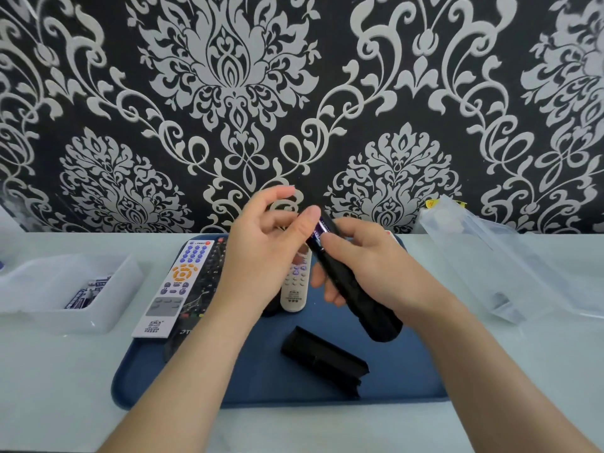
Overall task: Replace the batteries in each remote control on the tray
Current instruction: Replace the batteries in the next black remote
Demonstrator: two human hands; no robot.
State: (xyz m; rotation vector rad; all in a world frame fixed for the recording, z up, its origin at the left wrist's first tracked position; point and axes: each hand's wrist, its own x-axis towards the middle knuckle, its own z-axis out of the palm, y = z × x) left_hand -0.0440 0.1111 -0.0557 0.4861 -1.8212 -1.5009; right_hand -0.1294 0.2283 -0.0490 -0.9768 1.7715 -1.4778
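Observation:
My right hand (369,266) grips a black remote (359,295) above the blue tray (261,380), its open battery bay tilted up and away. A battery (322,227) shows in the bay's top end. My left hand (261,243) hovers beside it with the thumb tip against the battery end and the fingers spread. The remote's black battery cover (323,358) lies loose on the tray. A white remote with orange buttons (176,286), a dark remote (199,295) next to it, and a small grey remote (295,286) also lie on the tray.
A clear plastic box (65,289) at the left holds several batteries (88,292). Another clear plastic container (496,259) lies tilted at the right. The patterned wall stands right behind the white table (490,371).

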